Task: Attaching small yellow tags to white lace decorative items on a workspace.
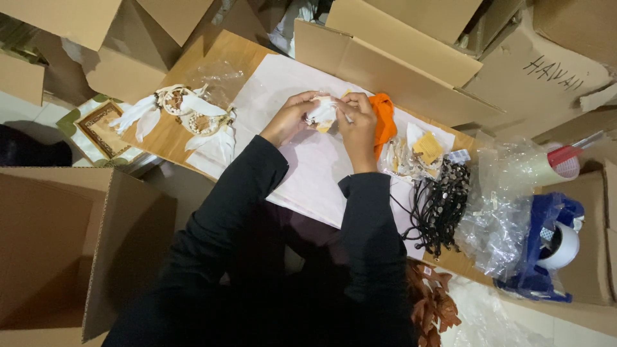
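Right now I see both hands meeting over the white paper sheet (302, 173) — my left hand (290, 117) and right hand (357, 122) have their fingers pinched together on a small white feathered piece (321, 112), held just above the sheet's far half. Free room is tight: an orange cloth (384, 119) lies touching the right hand's outer side, a cardboard flap (385, 71) edges the sheet just beyond. To the left, white dreamcatchers (189, 115) sit near the sheet's edge. Black cords (440, 205) sprawl over the right edge, the blue tape dispenser (546, 250) well apart — the sheet's near half lies bare.
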